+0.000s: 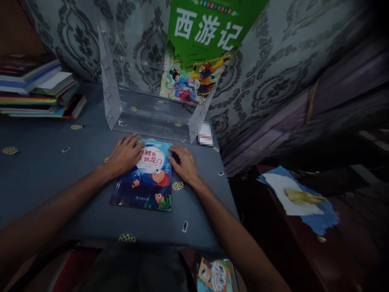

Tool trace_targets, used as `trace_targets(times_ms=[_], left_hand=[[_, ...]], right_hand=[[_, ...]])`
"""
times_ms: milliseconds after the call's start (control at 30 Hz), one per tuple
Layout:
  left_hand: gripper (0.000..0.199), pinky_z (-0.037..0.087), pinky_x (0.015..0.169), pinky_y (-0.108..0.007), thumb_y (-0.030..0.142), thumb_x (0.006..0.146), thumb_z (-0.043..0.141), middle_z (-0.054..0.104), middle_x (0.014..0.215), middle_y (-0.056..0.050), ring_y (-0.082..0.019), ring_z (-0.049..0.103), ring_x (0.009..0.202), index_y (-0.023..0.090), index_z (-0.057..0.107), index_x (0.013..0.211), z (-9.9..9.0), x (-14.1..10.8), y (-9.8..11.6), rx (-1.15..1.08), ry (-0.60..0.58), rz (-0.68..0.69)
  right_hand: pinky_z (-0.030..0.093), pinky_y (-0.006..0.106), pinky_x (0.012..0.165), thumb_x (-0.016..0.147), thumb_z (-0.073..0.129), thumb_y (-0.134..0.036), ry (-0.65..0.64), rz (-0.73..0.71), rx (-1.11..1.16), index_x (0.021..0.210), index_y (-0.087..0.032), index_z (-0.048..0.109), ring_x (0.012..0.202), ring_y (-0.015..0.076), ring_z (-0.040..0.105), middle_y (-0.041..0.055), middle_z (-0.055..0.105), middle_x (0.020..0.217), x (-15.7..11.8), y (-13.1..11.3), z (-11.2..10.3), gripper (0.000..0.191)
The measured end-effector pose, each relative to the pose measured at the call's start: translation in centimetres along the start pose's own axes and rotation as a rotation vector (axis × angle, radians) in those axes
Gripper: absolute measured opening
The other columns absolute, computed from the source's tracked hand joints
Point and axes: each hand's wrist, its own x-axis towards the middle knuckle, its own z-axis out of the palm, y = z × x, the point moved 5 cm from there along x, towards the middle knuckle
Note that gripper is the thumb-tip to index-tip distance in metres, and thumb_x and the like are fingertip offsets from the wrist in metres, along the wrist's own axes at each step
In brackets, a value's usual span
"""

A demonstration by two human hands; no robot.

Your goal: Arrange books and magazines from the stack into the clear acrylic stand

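Note:
A blue picture book [152, 178] with orange fish on its cover lies flat on the grey-blue table. My left hand [127, 153] rests on its upper left side, fingers spread and fingertips over the cover's edge. At the upper right edge, my right hand [184, 160] touches the book with its fingers apart. Just behind the book stands a clear acrylic rack [152, 125]. A green book [194, 52] with white characters stands upright at the rack's right side.
Books are stacked [39, 91] at the back left of the table [200, 215]. A small blurred item [206, 134] lies right of the rack. More books [214, 275] show below the front edge. Blue cloth and white paper [282, 190] lie at the right.

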Motion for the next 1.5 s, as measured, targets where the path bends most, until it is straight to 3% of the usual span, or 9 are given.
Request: trace_targets(times_ms=[133,433,600,733,1000,1267,1500], left_hand=[[0.039,0.044,0.107,-0.053,0.018,0.095,0.043,0.062,0.137,-0.017,-0.033,0.054,0.130,0.017,0.065,0.127,0.2,0.0,0.3,-0.025,-0.043,0.080],[0.047,0.042,0.109,-0.051,0.012,0.087,0.044,0.065,0.132,-0.012,-0.030,0.059,0.122,0.022,0.065,0.128,0.1,0.6,0.1,-0.045,-0.110,0.152],[0.052,0.046,0.105,-0.042,0.007,0.088,0.040,0.064,0.131,-0.010,-0.026,0.059,0.121,0.022,0.060,0.133,0.1,2.6,2.7,-0.145,-0.180,0.281],[0.056,0.046,0.099,-0.041,0.005,0.088,0.039,0.063,0.122,-0.010,-0.026,0.058,0.114,0.021,0.056,0.138,0.8,5.2,4.9,-0.140,-0.208,0.299],[0.051,0.045,0.091,-0.042,0.008,0.092,0.037,0.057,0.113,-0.011,-0.027,0.052,0.106,0.025,0.063,0.132,2.3,7.5,5.6,-0.050,-0.156,0.257],[0.042,0.045,0.094,-0.044,0.023,0.101,0.034,0.057,0.118,-0.012,-0.028,0.052,0.109,0.023,0.057,0.136,2.2,5.9,5.4,-0.040,-0.131,0.270],[0.043,0.040,0.111,-0.053,0.031,0.104,0.032,0.053,0.141,-0.016,-0.031,0.047,0.133,0.018,0.052,0.139,-0.2,0.1,6.7,-0.154,-0.174,0.414]], right_hand=[[0.051,0.045,0.096,0.094,0.055,-0.025,0.028,0.030,0.019,0.114,-0.019,0.071,0.104,0.0269,0.066,0.0105,0.075,0.111,0.1,-0.2,-0.4,0.027],[0.051,0.042,0.098,0.092,0.046,-0.013,0.005,0.052,0.037,0.117,-0.021,0.072,0.105,0.0252,0.066,0.0081,0.075,0.112,0.3,0.0,-0.6,0.038],[0.053,0.040,0.094,0.088,0.042,-0.008,0.006,0.102,0.086,0.118,-0.024,0.073,0.098,0.0231,0.068,0.0055,0.076,0.105,0.4,1.0,-0.5,0.046],[0.053,0.039,0.098,0.079,0.043,-0.004,0.026,0.121,0.131,0.114,-0.023,0.074,0.103,0.0220,0.068,0.0043,0.076,0.108,0.3,1.5,-0.3,0.050],[0.049,0.042,0.106,0.075,0.043,-0.001,0.021,0.091,0.116,0.103,-0.024,0.076,0.114,0.0221,0.067,0.0015,0.076,0.116,0.5,1.0,-0.4,0.049],[0.048,0.041,0.107,0.077,0.042,-0.001,0.013,0.060,0.094,0.104,-0.023,0.075,0.116,0.0211,0.066,0.0028,0.075,0.118,0.7,0.9,-0.3,0.048],[0.048,0.041,0.107,0.080,0.042,-0.001,0.001,0.067,0.087,0.103,-0.024,0.075,0.115,0.0213,0.065,0.0007,0.075,0.112,0.9,1.3,-0.1,0.047]])
